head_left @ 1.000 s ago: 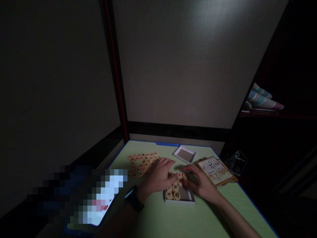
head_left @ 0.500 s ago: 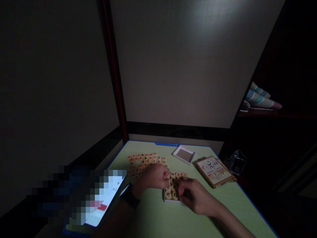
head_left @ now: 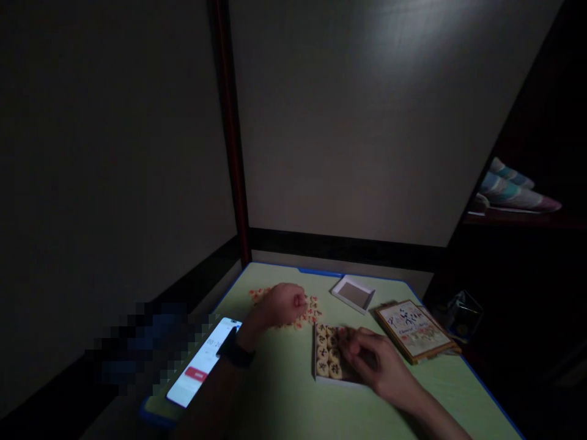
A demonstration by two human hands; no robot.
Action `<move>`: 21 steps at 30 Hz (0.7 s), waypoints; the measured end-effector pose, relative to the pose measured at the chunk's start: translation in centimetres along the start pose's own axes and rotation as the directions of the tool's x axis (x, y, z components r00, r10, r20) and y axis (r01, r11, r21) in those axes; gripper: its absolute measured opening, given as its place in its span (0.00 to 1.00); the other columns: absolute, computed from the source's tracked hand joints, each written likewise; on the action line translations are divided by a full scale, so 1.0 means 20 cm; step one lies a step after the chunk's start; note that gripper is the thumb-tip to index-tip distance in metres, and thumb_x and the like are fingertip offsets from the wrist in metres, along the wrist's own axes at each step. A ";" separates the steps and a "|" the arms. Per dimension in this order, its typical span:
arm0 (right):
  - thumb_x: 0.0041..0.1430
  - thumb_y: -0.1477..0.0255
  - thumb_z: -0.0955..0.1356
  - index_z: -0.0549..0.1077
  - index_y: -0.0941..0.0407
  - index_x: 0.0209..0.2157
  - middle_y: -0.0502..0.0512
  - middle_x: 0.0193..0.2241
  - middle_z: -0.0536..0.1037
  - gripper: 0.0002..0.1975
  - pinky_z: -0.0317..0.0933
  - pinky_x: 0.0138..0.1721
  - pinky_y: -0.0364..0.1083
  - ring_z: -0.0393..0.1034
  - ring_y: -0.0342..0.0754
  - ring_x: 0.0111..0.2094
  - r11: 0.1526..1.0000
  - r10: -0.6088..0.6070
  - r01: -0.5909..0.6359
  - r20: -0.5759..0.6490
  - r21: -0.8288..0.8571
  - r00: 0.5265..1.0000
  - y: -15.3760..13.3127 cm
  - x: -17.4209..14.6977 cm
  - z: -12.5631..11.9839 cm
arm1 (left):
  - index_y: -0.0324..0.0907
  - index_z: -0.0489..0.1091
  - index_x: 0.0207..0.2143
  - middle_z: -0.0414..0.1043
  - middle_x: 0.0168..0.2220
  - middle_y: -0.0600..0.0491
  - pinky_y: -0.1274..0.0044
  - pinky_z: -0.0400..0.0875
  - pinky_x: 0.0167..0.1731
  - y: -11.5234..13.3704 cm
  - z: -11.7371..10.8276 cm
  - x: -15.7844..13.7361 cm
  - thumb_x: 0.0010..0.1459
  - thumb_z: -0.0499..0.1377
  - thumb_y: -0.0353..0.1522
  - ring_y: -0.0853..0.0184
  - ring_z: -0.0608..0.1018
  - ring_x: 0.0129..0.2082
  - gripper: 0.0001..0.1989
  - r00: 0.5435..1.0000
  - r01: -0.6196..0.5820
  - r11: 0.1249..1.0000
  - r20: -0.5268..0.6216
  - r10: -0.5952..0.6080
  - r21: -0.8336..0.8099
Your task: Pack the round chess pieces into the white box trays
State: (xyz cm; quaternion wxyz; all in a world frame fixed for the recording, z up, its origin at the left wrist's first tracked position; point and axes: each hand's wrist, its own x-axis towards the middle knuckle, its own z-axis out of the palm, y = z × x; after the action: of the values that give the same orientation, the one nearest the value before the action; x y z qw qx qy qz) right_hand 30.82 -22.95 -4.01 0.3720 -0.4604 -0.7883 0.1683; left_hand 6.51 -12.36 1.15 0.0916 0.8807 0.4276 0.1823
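Note:
Over a spread of loose Chinese chess pieces (head_left: pixel 314 305) on the table hovers my left hand (head_left: pixel 285 304), its fingers curled; whatever they hold is hidden. A watch-like dark band (head_left: pixel 236 349) is on that wrist. My right hand (head_left: pixel 369 357) is at a shallow white box (head_left: pixel 315 366), fingertips pinched together inside it near the back; I cannot make out what is between them. Round wooden Chinese chess pieces (head_left: pixel 323 352) with dark characters fill the box's left side in columns. My right hand covers much of the box's right side.
A white lid or tray (head_left: pixel 353 293) lies at the back of the green table (head_left: pixel 275 391). On the right rests a flat framed case (head_left: pixel 415 330) with Chinese characters. A lit phone (head_left: pixel 202 360) lies at the left edge. A dark wall panel (head_left: pixel 343 134) stands behind.
My left hand has moved from the box back over the loose pieces. My right hand stays at the box. The view has shifted left, so the table sits farther right.

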 end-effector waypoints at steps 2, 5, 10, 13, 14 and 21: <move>0.63 0.65 0.64 0.67 0.55 0.23 0.52 0.24 0.73 0.15 0.60 0.29 0.44 0.69 0.47 0.27 0.999 0.033 -0.035 -0.105 -0.020 0.994 0.03 0.00 0.00 | 0.39 0.72 0.29 0.74 0.31 0.52 0.78 0.62 0.34 -0.11 -0.13 0.00 0.54 0.55 0.27 0.67 0.73 0.33 0.07 0.984 0.158 0.973 0.051 -0.169 0.169; 0.63 0.60 0.63 0.69 0.54 0.23 0.52 0.22 0.73 0.18 0.60 0.28 0.44 0.69 0.47 0.25 0.996 0.066 -0.075 -0.195 -0.042 0.979 0.07 0.01 0.00 | 0.38 0.76 0.37 0.76 0.37 0.48 0.78 0.66 0.38 -0.31 -0.27 0.00 0.52 0.54 0.22 0.64 0.76 0.38 0.13 0.943 0.294 0.923 0.080 -0.323 0.249; 0.63 0.57 0.62 0.70 0.54 0.23 0.52 0.21 0.73 0.20 0.61 0.27 0.45 0.69 0.48 0.24 0.995 0.066 -0.082 -0.231 -0.060 0.971 0.09 0.02 0.02 | 0.38 0.74 0.47 0.74 0.48 0.43 0.76 0.69 0.44 -0.57 -0.24 0.01 0.46 0.60 0.19 0.58 0.76 0.47 0.24 0.854 0.406 0.848 0.189 -0.484 0.340; 0.64 0.56 0.61 0.69 0.54 0.22 0.53 0.21 0.73 0.21 0.61 0.27 0.45 0.69 0.48 0.24 0.992 0.059 -0.081 -0.222 -0.092 0.973 0.10 0.03 0.03 | 0.39 0.74 0.49 0.74 0.47 0.44 0.77 0.69 0.44 -0.64 -0.16 0.01 0.45 0.60 0.19 0.59 0.77 0.47 0.25 0.829 0.414 0.840 0.235 -0.506 0.350; 0.64 0.56 0.61 0.69 0.54 0.22 0.53 0.21 0.73 0.22 0.61 0.27 0.45 0.69 0.48 0.24 0.992 0.057 -0.081 -0.221 -0.101 0.974 0.10 0.03 0.03 | 0.38 0.73 0.49 0.74 0.46 0.45 0.77 0.70 0.44 -0.66 -0.14 0.02 0.46 0.61 0.20 0.59 0.77 0.46 0.25 0.827 0.414 0.841 0.241 -0.507 0.348; 0.65 0.54 0.59 0.70 0.54 0.23 0.54 0.21 0.74 0.24 0.61 0.28 0.45 0.70 0.48 0.24 0.988 0.048 -0.078 -0.216 -0.133 0.975 0.10 0.03 0.03 | 0.39 0.72 0.48 0.72 0.49 0.44 0.77 0.69 0.43 -0.71 -0.05 0.03 0.45 0.63 0.26 0.58 0.76 0.47 0.24 0.847 0.387 0.858 0.238 -0.475 0.338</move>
State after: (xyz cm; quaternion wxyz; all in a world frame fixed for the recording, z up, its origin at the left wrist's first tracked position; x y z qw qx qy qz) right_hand 31.30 -21.42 -5.40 0.4148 -0.5256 -0.7391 0.0740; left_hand -3.74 -3.06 -2.27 0.0731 0.7820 0.6172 -0.0468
